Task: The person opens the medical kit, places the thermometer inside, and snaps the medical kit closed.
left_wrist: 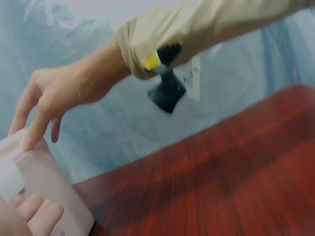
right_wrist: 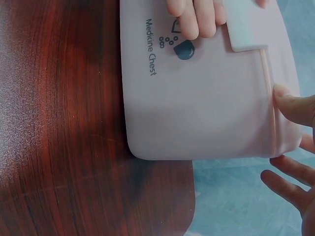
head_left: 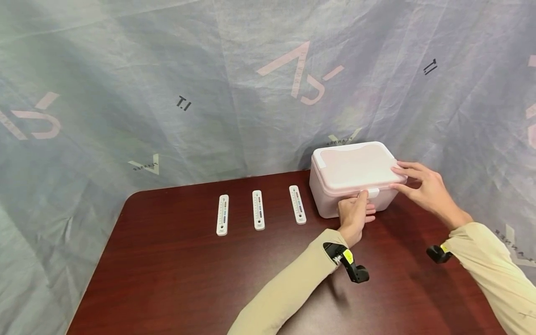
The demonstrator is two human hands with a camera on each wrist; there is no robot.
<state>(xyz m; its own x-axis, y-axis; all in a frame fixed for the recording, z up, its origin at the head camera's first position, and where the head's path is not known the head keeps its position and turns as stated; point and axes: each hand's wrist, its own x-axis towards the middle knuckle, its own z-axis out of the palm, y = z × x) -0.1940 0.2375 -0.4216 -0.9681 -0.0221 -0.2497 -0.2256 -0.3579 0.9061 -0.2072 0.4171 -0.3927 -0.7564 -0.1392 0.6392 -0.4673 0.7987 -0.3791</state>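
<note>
A pale pink medicine chest (head_left: 356, 170) with its lid down stands at the back right of the table; its front lettering shows in the right wrist view. My left hand (head_left: 353, 214) is at its front, thumb on the white latch (head_left: 371, 193) and the other fingers extended below it, close to the front wall. At the lid's right end, my right hand (head_left: 429, 188) grips the corner, thumb at the front edge and fingers spread over the top and side. Three white thermometers lie left of the chest: a near one (head_left: 298, 204), a middle one (head_left: 258, 210) and a far-left one (head_left: 223, 215).
The dark red wooden table (head_left: 176, 279) has a rounded back left corner. Grey printed cloth (head_left: 234, 93) hangs behind it and at both sides, close behind the chest. A black wrist device (head_left: 353, 270) sticks out from the left sleeve, another (head_left: 438, 253) from the right.
</note>
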